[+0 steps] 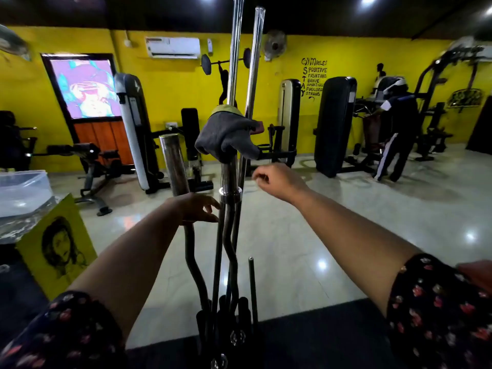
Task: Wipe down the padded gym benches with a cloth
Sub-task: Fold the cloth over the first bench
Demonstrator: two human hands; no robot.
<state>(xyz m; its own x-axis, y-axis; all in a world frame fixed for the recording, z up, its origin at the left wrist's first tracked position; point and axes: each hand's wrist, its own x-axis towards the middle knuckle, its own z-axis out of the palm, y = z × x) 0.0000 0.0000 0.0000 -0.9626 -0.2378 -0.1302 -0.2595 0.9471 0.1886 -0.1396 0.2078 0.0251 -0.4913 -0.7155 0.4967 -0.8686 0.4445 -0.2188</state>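
Observation:
A grey cloth (229, 134) with a yellow-green edge hangs draped over the top end of a curl bar (230, 182) that stands upright in a bar rack right in front of me. My right hand (277, 182) hovers just below and right of the cloth with loosely curled fingers, holding nothing. My left hand (198, 209) lies against a second curl bar (174, 163), its fingers stretched toward the middle bar's collar. A padded adjustable bench (87, 153) stands at the far left, and a padded seat machine (190, 129) sits behind the rack.
Long chrome bars (235, 49) rise from the rack (226, 323). Weight machines (334, 123) line the yellow wall. A person (396, 129) stands at a machine on the right. A clear plastic box (24, 190) and a yellow portrait board (57, 246) are on my left.

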